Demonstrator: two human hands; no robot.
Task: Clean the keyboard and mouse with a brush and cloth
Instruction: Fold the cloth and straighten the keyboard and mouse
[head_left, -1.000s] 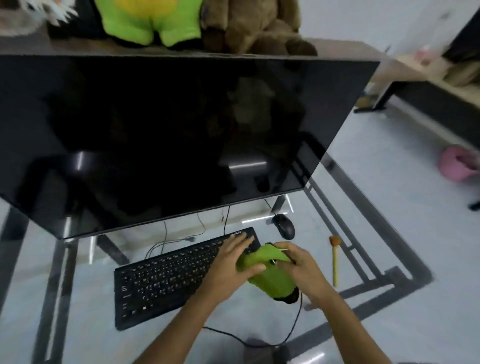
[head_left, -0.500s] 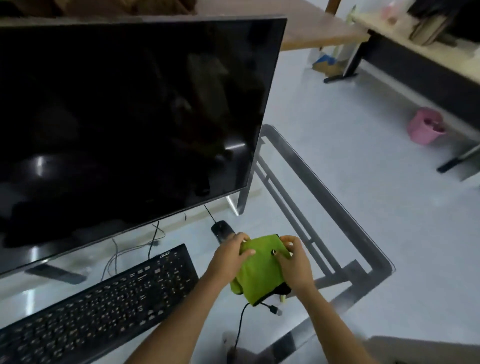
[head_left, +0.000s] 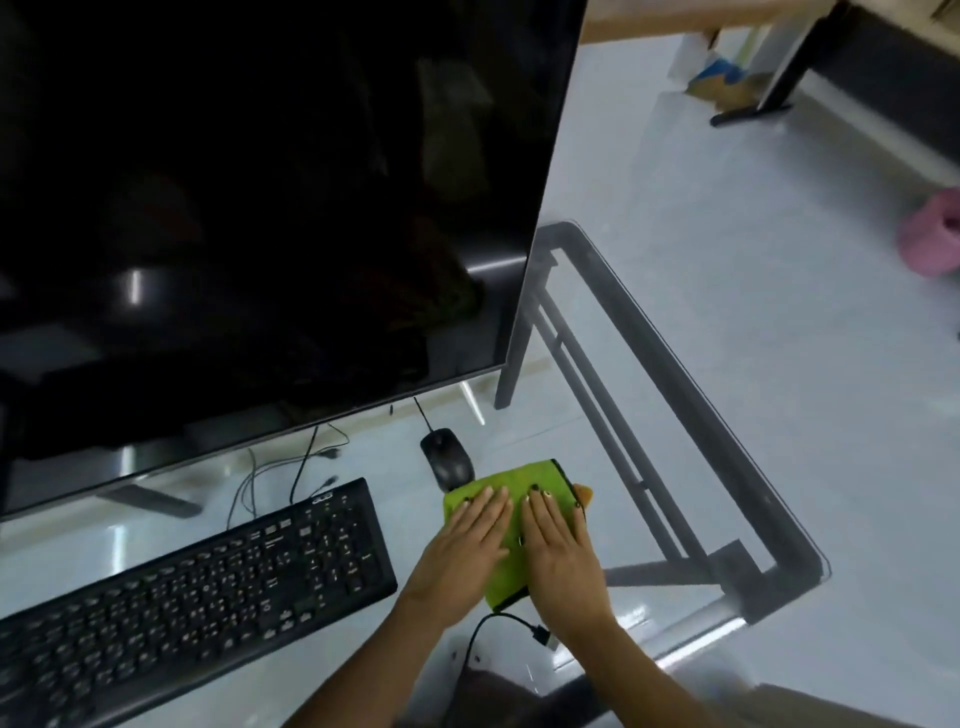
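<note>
Now both hands, left (head_left: 470, 540) and right (head_left: 558, 540), press flat, fingers straight, on the green cloth (head_left: 514, 480).

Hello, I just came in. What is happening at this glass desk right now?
A person is pressing both hands flat on a folded green cloth that lies on the glass desk. The left hand and right hand lie side by side with straight fingers. The cloth sits just right of the black keyboard and next to the black wired mouse, which nobody is touching. A small tan piece of something peeks out at the cloth's right edge; I cannot tell what it is.
</note>
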